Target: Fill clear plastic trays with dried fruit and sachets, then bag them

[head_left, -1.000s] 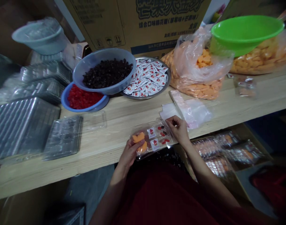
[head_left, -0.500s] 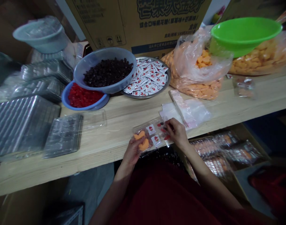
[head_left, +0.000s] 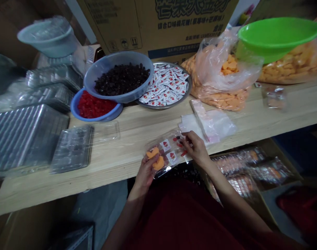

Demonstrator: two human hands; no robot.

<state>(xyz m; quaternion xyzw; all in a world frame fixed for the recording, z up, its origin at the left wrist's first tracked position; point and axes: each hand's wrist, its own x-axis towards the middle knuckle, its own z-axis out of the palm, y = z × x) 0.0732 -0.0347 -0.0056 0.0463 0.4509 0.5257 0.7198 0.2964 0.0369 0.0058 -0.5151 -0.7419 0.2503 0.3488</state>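
Note:
My left hand (head_left: 147,170) grips the left end of a clear plastic tray (head_left: 163,167), thumb on top. Two orange candies (head_left: 157,163) lie in its left end, two white printed sachets (head_left: 171,157) in the middle, and red and dark pieces (head_left: 183,152) at the right. Clear film seems to surround the tray, but its edges are hard to make out. Over the right end, my right hand (head_left: 196,147) has bent, pinched fingers; what they hold is hidden. Beyond that hand lies a stack of clear plastic bags (head_left: 213,125).
Behind stand a bowl of dark pieces (head_left: 122,79), a bowl of red pieces (head_left: 93,107), a dish of sachets (head_left: 166,86) and bagged orange candies (head_left: 226,95). Stacked clear trays (head_left: 25,139) are at left. A carton of filled packs (head_left: 241,170) sits below the table edge (head_left: 254,133).
The view has shifted slightly. My right fingers have moved a little at the tray's right end. My left hand keeps its grip on the tray.

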